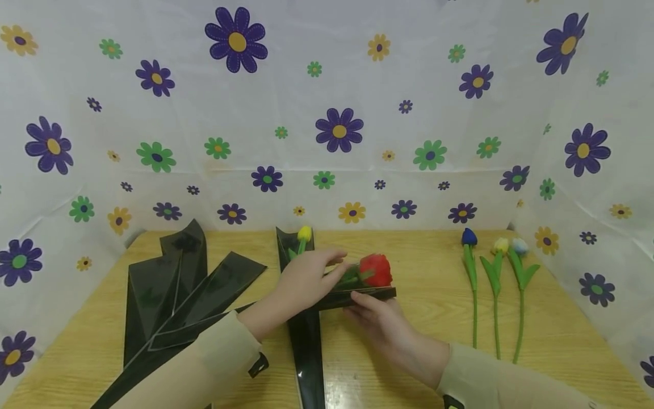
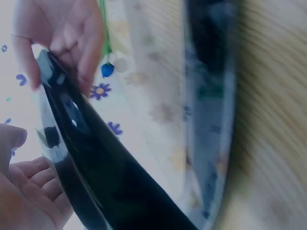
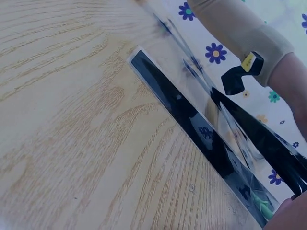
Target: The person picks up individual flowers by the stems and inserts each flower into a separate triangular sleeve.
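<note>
In the head view, my right hand (image 1: 380,324) pinches the rim of a black flower sleeve (image 1: 357,293) between thumb and fingers. A red artificial rose (image 1: 376,270) lies in the sleeve's wide end, its bloom showing above the black edge. My left hand (image 1: 306,278) is over the sleeve beside the rose, its fingers loosely extended. In the left wrist view, the left hand (image 2: 33,191) has thumb and fingers apart next to the sleeve (image 2: 110,158), while the right hand (image 2: 60,33) grips its end. Beneath the held sleeve lies another black sleeve (image 1: 309,363) with a yellow tulip (image 1: 304,234).
More black sleeves (image 1: 163,289) lie overlapping on the left of the wooden table (image 1: 409,375). At the right are a blue tulip (image 1: 469,237), a pale yellow tulip (image 1: 501,246) and a light blue tulip (image 1: 519,246). A flower-printed cloth (image 1: 286,96) hangs behind.
</note>
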Demonstrator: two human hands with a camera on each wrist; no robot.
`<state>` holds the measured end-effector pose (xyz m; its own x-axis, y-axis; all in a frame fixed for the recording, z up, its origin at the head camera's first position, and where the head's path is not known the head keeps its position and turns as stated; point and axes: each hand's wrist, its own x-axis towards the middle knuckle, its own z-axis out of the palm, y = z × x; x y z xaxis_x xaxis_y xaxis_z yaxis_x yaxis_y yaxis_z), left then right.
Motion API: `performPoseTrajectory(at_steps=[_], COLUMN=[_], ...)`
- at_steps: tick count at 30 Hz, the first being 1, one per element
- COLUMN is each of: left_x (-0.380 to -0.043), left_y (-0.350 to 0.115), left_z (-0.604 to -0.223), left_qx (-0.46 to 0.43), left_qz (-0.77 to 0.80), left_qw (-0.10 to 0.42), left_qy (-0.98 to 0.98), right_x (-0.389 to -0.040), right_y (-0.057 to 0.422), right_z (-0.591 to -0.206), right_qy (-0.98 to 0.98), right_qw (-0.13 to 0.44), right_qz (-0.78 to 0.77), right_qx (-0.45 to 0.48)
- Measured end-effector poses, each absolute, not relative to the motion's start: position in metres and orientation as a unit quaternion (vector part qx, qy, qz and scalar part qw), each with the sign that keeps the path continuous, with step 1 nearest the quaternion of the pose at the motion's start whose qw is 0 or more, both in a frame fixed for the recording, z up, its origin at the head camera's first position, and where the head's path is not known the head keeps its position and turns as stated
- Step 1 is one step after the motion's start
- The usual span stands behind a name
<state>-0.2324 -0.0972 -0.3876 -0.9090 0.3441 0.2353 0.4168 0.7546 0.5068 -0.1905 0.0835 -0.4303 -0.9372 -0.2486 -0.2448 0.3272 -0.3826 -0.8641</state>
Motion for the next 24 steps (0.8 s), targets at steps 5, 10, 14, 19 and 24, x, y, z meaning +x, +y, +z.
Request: performPoseTrajectory(at_steps=[5, 10, 14, 19, 24], left_x=[-0.237, -0.241, -0.24, -0.239, -0.241], left_y=[-0.116, -0.133, -0.144, -0.155, -0.162], left_z=[-0.396, -0.401, -0.401, -0.392, -0.389], left_qx=[-0.183, -0.186, -0.176, -0.17, -0.161], left_qz=[-0.263, -0.267, -0.278, -0.307, -0.366], left_qw=[0.01, -0.028, -0.045, -0.087, -0.165], left_qy=[-0.947, -0.945, -0.943, -0.932, -0.902], right_x=[-0.191, -0.193, -0.195, -0.197, -0.201], right_y=[0.085, 0.086, 0.085, 0.087, 0.09], right_z=[-0.427, -0.427, -0.426, -0.422, -0.421], right_qy=[0.525, 0.516, 0.505, 0.498, 0.507], right_qw=[0.172, 0.167, 0.162, 0.164, 0.159], right_qz=[-0.833, -0.839, -0.846, -0.85, -0.846], right_qx=[0.043, 0.038, 0.048, 0.053, 0.046])
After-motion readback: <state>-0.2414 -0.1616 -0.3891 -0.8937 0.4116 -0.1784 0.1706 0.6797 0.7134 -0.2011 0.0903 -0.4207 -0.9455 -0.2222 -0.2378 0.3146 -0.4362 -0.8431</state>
